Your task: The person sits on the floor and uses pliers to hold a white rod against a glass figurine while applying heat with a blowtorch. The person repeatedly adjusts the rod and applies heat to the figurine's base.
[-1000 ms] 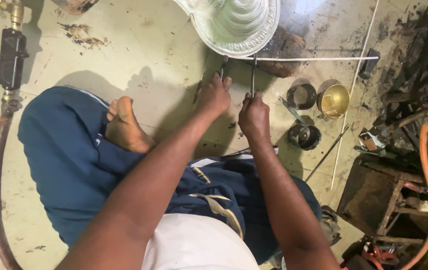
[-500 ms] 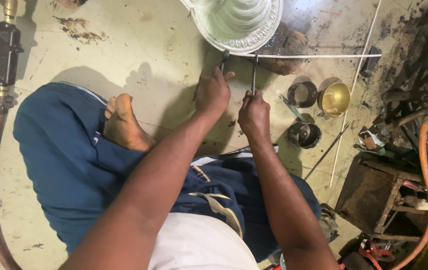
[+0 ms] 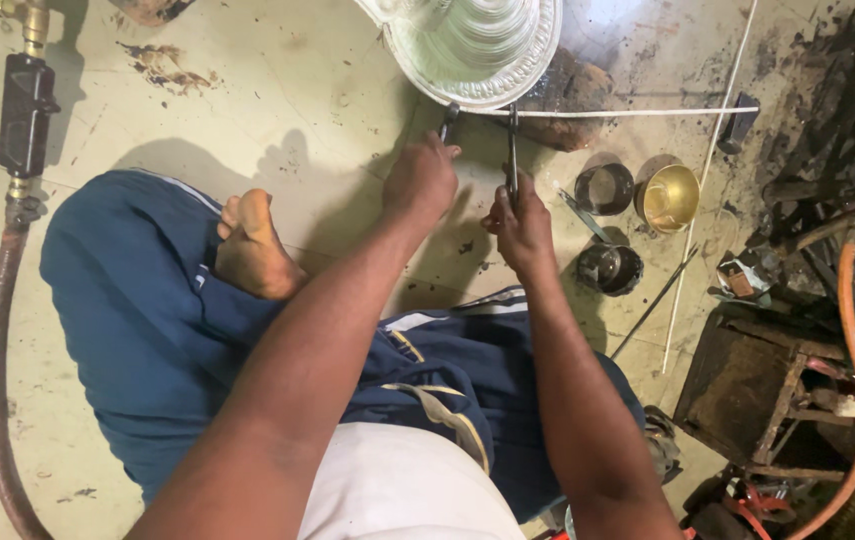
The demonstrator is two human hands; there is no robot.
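Head view: stained pale floor [image 3: 247, 110], hands gripping tools under silver dish [image 3: 477, 60].

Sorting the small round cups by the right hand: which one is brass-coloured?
The brass cup, farthest right of the three; the ring-like cup beside it and the cup below are dark metal.

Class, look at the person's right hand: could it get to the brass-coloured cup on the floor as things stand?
Probably yes: the brass cup sits just beyond the right hand with bare floor between, though that hand is gripping a thin metal tool.
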